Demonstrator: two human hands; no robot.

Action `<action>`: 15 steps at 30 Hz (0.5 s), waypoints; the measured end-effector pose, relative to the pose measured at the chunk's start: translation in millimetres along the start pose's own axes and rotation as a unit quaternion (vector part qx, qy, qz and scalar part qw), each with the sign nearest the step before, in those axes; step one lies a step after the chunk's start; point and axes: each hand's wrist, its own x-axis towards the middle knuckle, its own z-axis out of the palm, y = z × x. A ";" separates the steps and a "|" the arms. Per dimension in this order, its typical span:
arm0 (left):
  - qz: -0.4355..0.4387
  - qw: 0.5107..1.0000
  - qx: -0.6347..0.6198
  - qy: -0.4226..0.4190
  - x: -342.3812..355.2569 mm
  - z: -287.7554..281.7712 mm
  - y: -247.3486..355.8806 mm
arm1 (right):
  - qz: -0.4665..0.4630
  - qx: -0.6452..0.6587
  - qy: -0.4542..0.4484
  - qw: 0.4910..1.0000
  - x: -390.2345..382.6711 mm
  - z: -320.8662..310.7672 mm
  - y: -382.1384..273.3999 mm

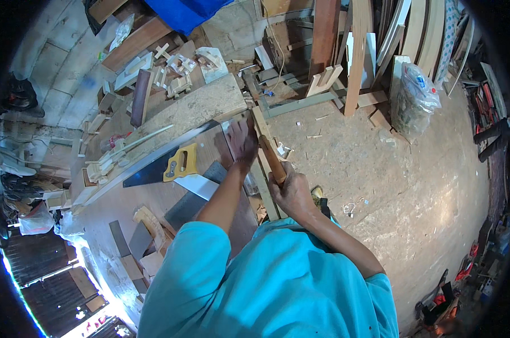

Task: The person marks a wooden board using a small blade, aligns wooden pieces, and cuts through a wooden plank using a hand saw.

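My left hand point(242, 141) lies flat near the right end of the workbench point(210, 143), its fingers stretched out. Just right of it, my right hand point(291, 188) is closed around a brown rounded wooden piece point(273, 159). That piece slants up toward the bench edge; whether it is a tool handle is not clear. Beside my left forearm a handsaw with a yellow handle point(181, 163) lies on the bench, its dark blade pointing left. A pale metal strip point(198, 186) runs from near the handle under my forearm.
Small carved wooden pieces point(179, 65) and offcuts crowd the bench's far side. Boards point(356, 62) lean at the back, next to a clear plastic bag point(415, 101). Wood blocks point(148, 231) lie at the near left. Scraps dot the floor point(401, 186) on the right.
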 end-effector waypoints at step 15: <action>-0.019 0.988 0.003 0.156 37.9 42.1 -15.0 | 0.008 -0.065 0.012 0.998 -10.2 13.2 -0.5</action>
